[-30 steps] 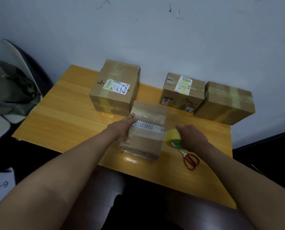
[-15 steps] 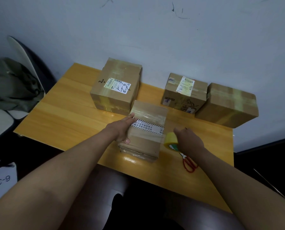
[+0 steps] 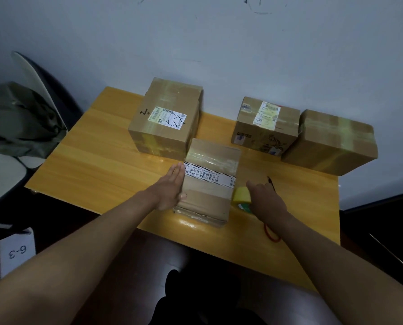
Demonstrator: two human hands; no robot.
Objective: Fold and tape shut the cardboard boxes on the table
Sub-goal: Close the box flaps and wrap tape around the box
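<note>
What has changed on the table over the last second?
The right hand has slid the yellow roll of tape left, up against the near cardboard box, and now covers most of the red-handled scissors. The left hand stays flat against the box's left side; the three far boxes have not moved.

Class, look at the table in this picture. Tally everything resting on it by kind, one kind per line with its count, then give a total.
Cardboard boxes: 4 (box with the striped tape, tall box, box with the yellow label, right box)
Rolls of yellow tape: 1 (tape roll)
Scissors with red handles: 1 (scissors)
Total: 6
</note>
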